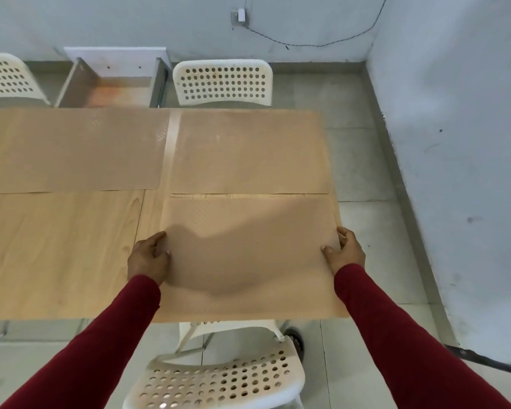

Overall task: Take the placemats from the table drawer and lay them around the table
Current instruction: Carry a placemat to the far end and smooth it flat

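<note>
A tan placemat [248, 255] lies at the near right corner of the wooden table [65, 246]. My left hand [149, 256] grips its left edge and my right hand [344, 249] grips its right edge. The mat sags a little in the middle and its near edge reaches the table's front edge. Two more tan placemats lie flat on the far side: one at the far right [248, 152], one at the far left [71, 149]. The table drawer [112, 84] stands pulled out on the far side, and its visible floor is bare.
A white perforated chair [223, 81] stands across the table, another [5, 76] at the far left, and a third [222, 376] right below me at the near edge. A grey wall closes the right side, with a black cable [490, 360] on the floor.
</note>
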